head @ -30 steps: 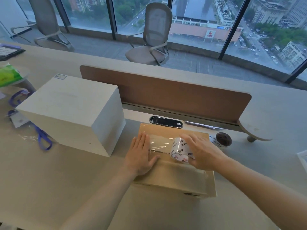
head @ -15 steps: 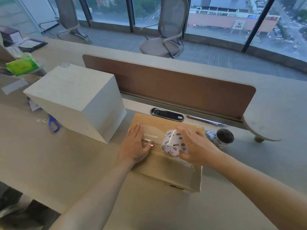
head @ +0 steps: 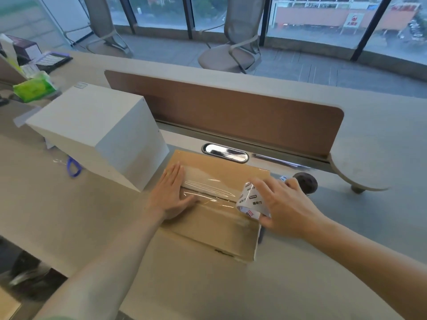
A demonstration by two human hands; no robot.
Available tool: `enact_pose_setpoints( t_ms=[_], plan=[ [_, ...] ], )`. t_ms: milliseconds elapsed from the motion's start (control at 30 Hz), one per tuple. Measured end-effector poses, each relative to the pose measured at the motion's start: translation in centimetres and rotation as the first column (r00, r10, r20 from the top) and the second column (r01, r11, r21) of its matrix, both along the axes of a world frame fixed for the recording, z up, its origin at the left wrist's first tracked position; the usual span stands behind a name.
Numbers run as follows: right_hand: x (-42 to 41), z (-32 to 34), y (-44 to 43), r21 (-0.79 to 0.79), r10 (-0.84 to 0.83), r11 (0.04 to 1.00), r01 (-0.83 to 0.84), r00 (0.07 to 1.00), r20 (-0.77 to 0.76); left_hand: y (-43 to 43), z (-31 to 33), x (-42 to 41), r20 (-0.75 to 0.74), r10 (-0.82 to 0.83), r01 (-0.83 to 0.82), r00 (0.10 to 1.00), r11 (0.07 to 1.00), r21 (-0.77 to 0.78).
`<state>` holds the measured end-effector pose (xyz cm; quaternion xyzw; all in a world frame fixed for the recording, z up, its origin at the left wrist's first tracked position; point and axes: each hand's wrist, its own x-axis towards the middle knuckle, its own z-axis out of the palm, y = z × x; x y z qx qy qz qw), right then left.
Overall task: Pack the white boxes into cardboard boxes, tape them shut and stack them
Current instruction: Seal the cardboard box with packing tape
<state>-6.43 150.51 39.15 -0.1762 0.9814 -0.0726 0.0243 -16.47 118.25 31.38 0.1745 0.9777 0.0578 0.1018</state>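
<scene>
Fingers point(head: 175, 179) of our left hand point(head: 169, 195) lie straight, together, pressing flat on cardboard box point(head: 208, 229) beside white box point(head: 99, 135). Our right hand point(head: 286, 204) curls round tape roll point(head: 250, 202), hiding its core. Roll now further right than before, at box edge.

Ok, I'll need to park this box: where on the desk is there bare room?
Bare grey desk: right of the brown cardboard box, nearer than the dark-cored tape roll, and in front of the large white box. Crowded: far left, around blue-handled scissors and green tissue packet.
</scene>
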Motion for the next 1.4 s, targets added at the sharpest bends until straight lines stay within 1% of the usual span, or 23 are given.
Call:
enact_pose_setpoints(
  t_ms=[233,400,533,600,700,800,900,967,1067,1167,1233,1400],
  plan=[
    [0.6,0.4,0.6,0.05,-0.023,0.998,0.027,0.997,-0.078,0.3,0.6,0.2,0.018,0.004,-0.003,1.0,0.998,-0.067],
    [2.3,-0.1,5.8,0.102,-0.081,0.991,0.081,0.997,-0.004,0.3,0.6,0.0,0.032,-0.005,0.008,0.999,0.995,-0.097],
    [4.4,-1.4,8.4,0.057,-0.092,0.994,0.093,0.995,-0.029,0.4,0.6,0.0,0.046,0.0,0.005,0.999,0.995,-0.104],
    [5.0,-1.9,8.8,0.016,-0.093,0.995,0.093,0.996,-0.012,0.5,0.7,0.0,0.05,0.003,0.002,0.999,0.995,-0.104],
    [5.1,-2.5,8.8,0.009,-0.085,0.996,0.085,0.996,-0.008,0.7,0.8,0.1,0.044,0.002,0.003,0.999,0.994,-0.112],
    [5.2,-3.1,8.9,-0.022,-0.113,0.993,0.113,0.994,-0.006,0.5,0.5,0.1,0.037,0.005,-0.002,0.999,0.995,-0.097],
    [5.3,-4.0,8.9,-0.054,-0.147,0.987,0.15,0.987,0.064,0.4,0.3,0.0,0.031,0.007,-0.003,0.999,0.995,-0.1],
    [5.4,-4.6,8.7,-0.12,-0.204,0.968,0.219,0.971,0.128,0.4,0.2,0.0,0.023,0.002,0.001,1.0,0.994,-0.109],
    [5.3,-5.2,8.1,-0.248,-0.291,0.904,0.349,0.925,0.242,0.3,0.2,0.0,0.014,-0.006,0.008,1.0,0.994,-0.106],
    [5.3,-5.4,7.6,-0.312,-0.336,0.846,0.433,0.886,0.319,0.3,0.3,0.1,0.014,-0.019,0.021,1.0,0.995,-0.102],
    [5.5,-5.6,7.6,-0.309,-0.361,0.833,0.459,0.874,0.326,0.5,0.4,0.2,0.012,-0.016,0.017,1.0,0.994,-0.106],
    [5.6,-5.4,7.4,-0.306,-0.393,0.829,0.469,0.876,0.279,0.6,0.3,0.2,0.024,-0.027,0.031,0.999,0.983,-0.179]
  ],
)
